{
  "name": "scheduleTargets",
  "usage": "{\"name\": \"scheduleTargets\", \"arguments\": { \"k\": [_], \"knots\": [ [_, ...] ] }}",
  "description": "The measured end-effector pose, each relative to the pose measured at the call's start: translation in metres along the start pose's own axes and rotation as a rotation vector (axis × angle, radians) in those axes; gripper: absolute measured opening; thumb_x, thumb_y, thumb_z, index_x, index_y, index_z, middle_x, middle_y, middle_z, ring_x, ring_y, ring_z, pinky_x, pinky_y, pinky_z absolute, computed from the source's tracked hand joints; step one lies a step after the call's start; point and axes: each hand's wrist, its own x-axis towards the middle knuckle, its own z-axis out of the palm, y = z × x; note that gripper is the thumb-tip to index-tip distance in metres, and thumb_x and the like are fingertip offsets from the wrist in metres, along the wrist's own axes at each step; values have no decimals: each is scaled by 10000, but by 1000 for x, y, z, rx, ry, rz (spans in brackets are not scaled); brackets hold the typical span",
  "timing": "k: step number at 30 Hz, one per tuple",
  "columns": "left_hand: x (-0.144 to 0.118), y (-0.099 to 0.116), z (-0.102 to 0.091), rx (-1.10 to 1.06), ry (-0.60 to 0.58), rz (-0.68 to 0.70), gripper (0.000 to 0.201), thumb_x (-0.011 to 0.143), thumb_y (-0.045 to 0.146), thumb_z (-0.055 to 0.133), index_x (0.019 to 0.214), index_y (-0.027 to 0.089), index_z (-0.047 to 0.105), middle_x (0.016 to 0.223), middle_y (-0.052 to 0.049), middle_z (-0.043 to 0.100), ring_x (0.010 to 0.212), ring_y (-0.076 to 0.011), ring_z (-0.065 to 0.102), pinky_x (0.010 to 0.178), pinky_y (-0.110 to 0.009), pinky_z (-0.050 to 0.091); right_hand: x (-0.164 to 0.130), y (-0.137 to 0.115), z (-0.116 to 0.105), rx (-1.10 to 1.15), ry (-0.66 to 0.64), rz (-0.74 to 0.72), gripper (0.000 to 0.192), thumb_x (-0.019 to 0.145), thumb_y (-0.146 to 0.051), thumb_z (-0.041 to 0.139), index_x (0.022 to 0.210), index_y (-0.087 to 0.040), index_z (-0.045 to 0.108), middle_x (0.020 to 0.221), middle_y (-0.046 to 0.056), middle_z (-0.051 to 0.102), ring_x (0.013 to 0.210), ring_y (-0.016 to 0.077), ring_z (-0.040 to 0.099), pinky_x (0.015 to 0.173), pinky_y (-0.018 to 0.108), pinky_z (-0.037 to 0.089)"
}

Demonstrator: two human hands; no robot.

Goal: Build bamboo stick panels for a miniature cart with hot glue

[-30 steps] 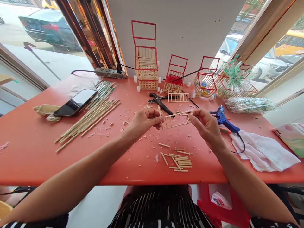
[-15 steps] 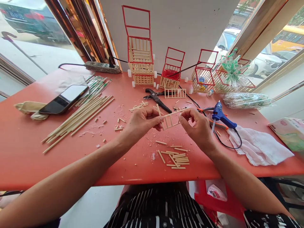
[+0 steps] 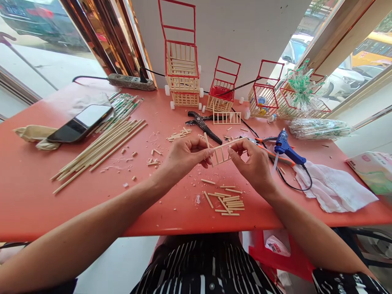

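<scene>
Between my two hands, above the red table [image 3: 122, 220], is a small ladder-like wooden stick frame [image 3: 221, 154]. My left hand [image 3: 191, 153] pinches its left end, with fingers closed. My right hand [image 3: 249, 157] is closed on the frame's right part, and its fingers hide some of the rungs. Below the hands lies a pile of short wooden sticks [image 3: 232, 203]. A similar stick frame [image 3: 227, 118] rests farther back, beside black-handled cutters [image 3: 203, 126]. To the right of my right hand stands a blue glue gun [image 3: 288, 149].
Long wooden sticks [image 3: 101, 151] and a phone [image 3: 81, 122] lie at left. Miniature stick carts [image 3: 183, 73] line the wall, near a power strip [image 3: 131, 81]. A white cloth [image 3: 337, 188], a wrapped bundle [image 3: 318, 128] and a box [image 3: 372, 169] occupy the right.
My right hand has slid slightly left along the stick frame, closer to my left hand. My left hand keeps its pinch. The camera view has shifted a little.
</scene>
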Motion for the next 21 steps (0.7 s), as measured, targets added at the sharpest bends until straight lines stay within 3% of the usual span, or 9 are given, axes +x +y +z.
{"name": "scheduleTargets", "arguments": {
  "k": [21],
  "knots": [
    [-3, 2, 7, 5, 33, -10, 139, 808, 156, 746, 691, 154, 673, 576, -3, 706, 499, -111, 666, 531, -204, 567, 1, 4, 6, -153, -25, -59, 148, 952, -223, 656, 807, -222, 627, 778, 12, 712, 736, 182, 619, 744, 328, 413]
  ]
}}
